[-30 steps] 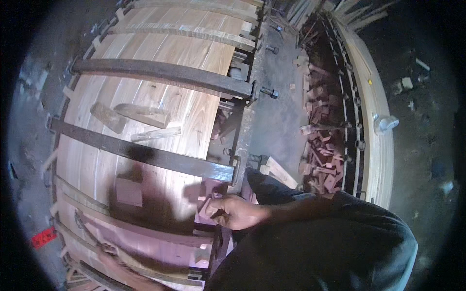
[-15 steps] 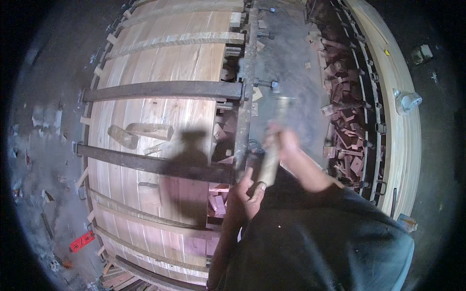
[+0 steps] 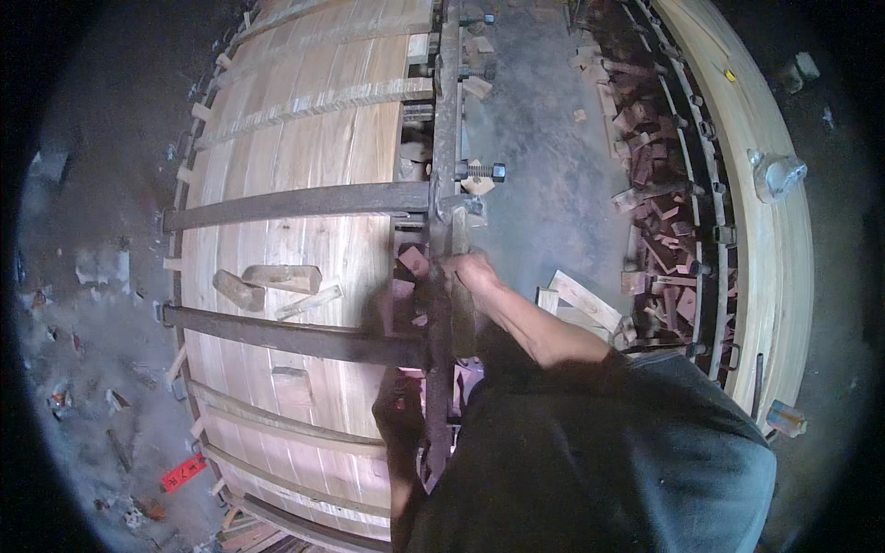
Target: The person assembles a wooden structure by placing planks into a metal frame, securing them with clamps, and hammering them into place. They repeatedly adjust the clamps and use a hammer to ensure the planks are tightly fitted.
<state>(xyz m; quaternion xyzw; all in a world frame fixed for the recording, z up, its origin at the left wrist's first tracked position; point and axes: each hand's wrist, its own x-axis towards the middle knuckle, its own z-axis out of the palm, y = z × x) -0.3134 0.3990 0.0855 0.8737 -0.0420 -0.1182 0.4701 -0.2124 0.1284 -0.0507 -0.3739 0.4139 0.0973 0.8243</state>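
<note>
A long-handled hammer (image 3: 463, 318) lies along the dark metal rail (image 3: 442, 120) at the right edge of the board panel. My right hand (image 3: 468, 273) is closed around the upper part of its handle, near the metal head. In dim light, my left hand (image 3: 395, 401) is low beside the rail; its fingers cannot be made out. The panel of pale wooden boards (image 3: 304, 166) lies under dark metal crossbars (image 3: 304, 201) and wooden battens. A threaded bolt (image 3: 484, 171) sticks out from the rail, just beyond the hammer head.
Two rounded wood pieces (image 3: 281, 277) and a thin strip (image 3: 310, 301) rest on the boards. Wood offcuts (image 3: 659, 221) fill a gap to the right, before a second pale timber stack (image 3: 770, 258) bearing a plastic-wrapped item (image 3: 777, 175). Pale strips (image 3: 585, 301) lie near my right forearm.
The hammer has moved left, from over the floor to the rail. My left hand has let go of the handle's lower end and dropped left. The view has shifted slightly.
</note>
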